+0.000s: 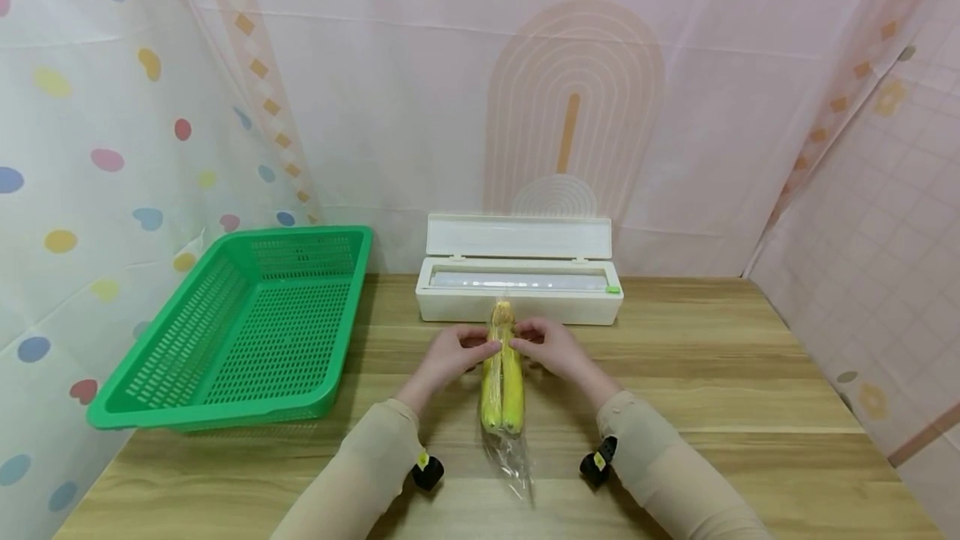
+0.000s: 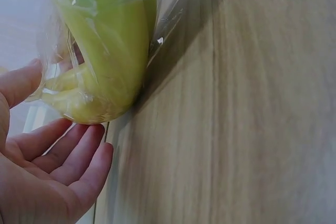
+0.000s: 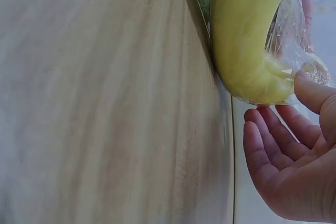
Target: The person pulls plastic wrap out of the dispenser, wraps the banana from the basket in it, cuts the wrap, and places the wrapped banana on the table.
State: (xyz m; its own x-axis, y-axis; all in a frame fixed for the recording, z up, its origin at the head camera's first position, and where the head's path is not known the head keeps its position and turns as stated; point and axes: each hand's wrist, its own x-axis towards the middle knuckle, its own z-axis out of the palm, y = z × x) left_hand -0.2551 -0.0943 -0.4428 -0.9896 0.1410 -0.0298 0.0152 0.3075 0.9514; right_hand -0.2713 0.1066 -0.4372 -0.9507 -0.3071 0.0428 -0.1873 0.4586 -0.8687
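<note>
A pair of yellow bananas, wrapped in clear cling film, lies lengthwise between the two hands, stem end away from the person. Loose film trails off the near end. From the left side, my left hand holds the wrapped bananas near the stems; in the left wrist view its thumb is on the film and its fingertips touch the banana's curve. My right hand mirrors it on the other side, with its thumb at the film by the stems and fingers under the bend in the right wrist view.
Just behind the bananas stands a white cling film box, its lid raised and a film roll inside. A green slotted basket sits on the left of the wooden table. Patterned curtains enclose the table.
</note>
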